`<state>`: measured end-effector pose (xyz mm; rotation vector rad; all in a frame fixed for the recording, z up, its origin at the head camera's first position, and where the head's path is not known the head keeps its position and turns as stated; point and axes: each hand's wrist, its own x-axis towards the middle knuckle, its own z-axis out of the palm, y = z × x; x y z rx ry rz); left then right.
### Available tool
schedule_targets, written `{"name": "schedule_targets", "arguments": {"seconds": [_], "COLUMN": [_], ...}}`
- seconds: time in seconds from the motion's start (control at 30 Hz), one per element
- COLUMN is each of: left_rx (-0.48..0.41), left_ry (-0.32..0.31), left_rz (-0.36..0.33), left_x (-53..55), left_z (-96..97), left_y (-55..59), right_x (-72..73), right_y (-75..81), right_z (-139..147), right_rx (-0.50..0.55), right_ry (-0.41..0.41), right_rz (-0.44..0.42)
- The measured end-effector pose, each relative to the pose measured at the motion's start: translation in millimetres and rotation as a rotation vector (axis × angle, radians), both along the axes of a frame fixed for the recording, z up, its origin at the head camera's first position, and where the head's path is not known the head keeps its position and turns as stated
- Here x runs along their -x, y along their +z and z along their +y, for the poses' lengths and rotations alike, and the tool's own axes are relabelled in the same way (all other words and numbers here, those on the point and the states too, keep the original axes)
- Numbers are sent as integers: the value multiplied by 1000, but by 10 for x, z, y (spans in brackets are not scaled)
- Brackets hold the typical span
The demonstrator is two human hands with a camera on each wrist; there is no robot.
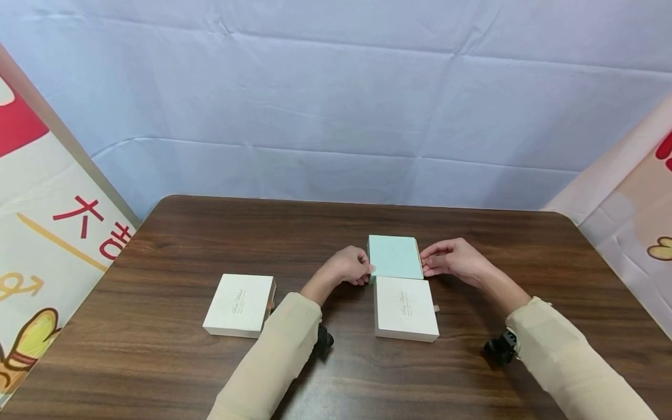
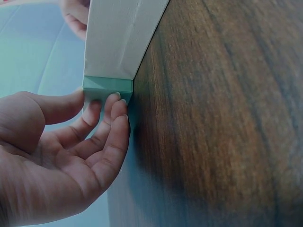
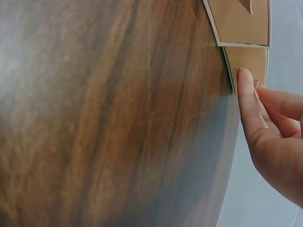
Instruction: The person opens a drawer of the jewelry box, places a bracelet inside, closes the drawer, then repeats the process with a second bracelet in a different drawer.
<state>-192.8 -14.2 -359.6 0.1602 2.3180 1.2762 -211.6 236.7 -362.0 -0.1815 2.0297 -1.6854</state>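
Observation:
A flat mint-green drawer box [image 1: 396, 255] lies on the table between the two hands. At its left end my left hand [image 1: 347, 265] holds it, thumb at the top edge and curled fingertips against the side. My right hand [image 1: 455, 260] is at the opposite end, where the tan drawer front [image 3: 246, 57] shows. Its thumb and fingers pinch at a small pull tab [image 3: 256, 83] there. Right in front of the green box sits a white drawer box [image 1: 404, 304] with printed lettering, its own ribbon tab [image 1: 436, 308] sticking out to the right.
A second white drawer box [image 1: 238, 303] lies to the left, beside the left forearm. The dark wood table [image 1: 157, 356] ends at a pale cloth backdrop [image 1: 315, 105]. Printed cloths hang at both sides. A black wrist camera [image 1: 500, 348] sits under the right cuff.

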Motion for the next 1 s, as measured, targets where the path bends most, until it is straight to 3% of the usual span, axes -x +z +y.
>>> {"name": "schedule_targets", "arguments": {"seconds": [1.0], "left_rx": [72], "left_ry": [18], "left_rz": [25], "left_x": [-40], "left_z": [34], "left_y": [23], "right_x": [-28], "right_y": [14], "right_z": [-59], "right_rx": [-34], "right_ry": [5], "right_rz": [19]}}
